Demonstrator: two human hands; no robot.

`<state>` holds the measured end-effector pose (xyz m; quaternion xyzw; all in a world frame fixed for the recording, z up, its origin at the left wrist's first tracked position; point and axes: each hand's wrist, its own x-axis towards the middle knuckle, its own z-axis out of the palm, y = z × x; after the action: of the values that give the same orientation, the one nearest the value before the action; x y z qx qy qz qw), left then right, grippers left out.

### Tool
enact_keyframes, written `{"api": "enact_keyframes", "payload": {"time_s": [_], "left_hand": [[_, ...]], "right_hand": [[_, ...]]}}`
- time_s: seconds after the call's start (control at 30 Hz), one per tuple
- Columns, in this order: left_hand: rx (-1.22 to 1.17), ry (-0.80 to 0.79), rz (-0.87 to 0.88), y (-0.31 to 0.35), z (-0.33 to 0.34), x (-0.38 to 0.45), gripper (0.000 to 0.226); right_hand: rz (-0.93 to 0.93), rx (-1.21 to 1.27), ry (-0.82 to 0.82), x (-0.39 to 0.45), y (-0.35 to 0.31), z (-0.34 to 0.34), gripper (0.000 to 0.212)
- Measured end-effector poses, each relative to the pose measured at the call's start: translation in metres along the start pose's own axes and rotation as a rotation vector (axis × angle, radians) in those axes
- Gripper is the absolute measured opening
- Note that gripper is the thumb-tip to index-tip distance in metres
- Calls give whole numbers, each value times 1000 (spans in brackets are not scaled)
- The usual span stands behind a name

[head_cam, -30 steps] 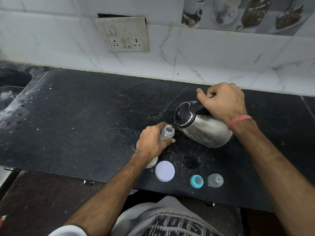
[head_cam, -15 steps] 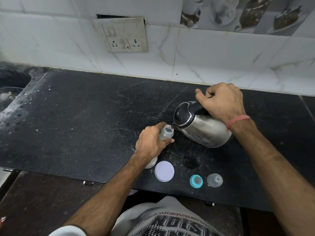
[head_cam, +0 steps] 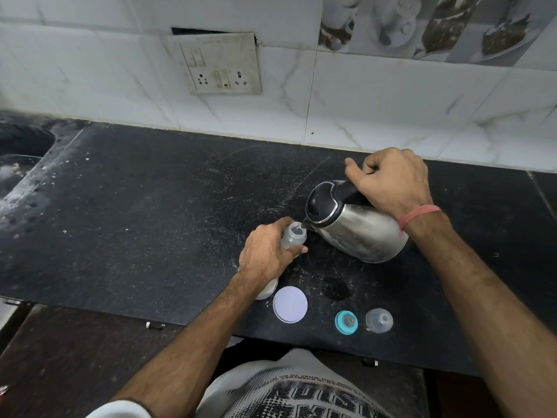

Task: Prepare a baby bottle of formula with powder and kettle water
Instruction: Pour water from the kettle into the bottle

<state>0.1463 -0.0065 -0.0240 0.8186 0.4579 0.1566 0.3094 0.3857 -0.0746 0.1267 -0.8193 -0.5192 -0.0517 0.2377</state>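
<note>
My left hand (head_cam: 266, 254) grips a small clear baby bottle (head_cam: 293, 236) that stands open-topped on the black counter (head_cam: 144, 212). My right hand (head_cam: 388, 182) holds the black handle of a steel kettle (head_cam: 358, 233), which is tilted left with its spout right at the bottle's mouth. Close to the counter's front edge lie a teal ring with the teat (head_cam: 346, 322) and a clear bottle cap (head_cam: 379, 320). A white round lid (head_cam: 290, 305) lies beside a white container (head_cam: 266, 290), mostly hidden under my left wrist.
A socket plate (head_cam: 221, 64) hangs on the tiled wall behind. A sink edge (head_cam: 21, 164) shows at the far left. The counter is dusted with white specks. Its front edge runs just below the lid and caps.
Both hands, the kettle and the bottle hold almost the same pose across the frames; only the view shifts slightly.
</note>
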Motion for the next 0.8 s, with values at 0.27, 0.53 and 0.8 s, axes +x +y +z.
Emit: {"api": "enact_keyframes", "payload": {"time_s": [0.27,0.53,0.8], "left_hand": [[-5,-9,-19,3,-2,-1,53],[-9,-10,-25,3,-1,0,52],[-12,-12,-35,3,-1,0,52]], "right_hand": [[6,-18,2,1,-2,-2,66],[9,-10,-9,1,-3,-1,67],[20,-21,-14,1,-3,-2,67]]}}
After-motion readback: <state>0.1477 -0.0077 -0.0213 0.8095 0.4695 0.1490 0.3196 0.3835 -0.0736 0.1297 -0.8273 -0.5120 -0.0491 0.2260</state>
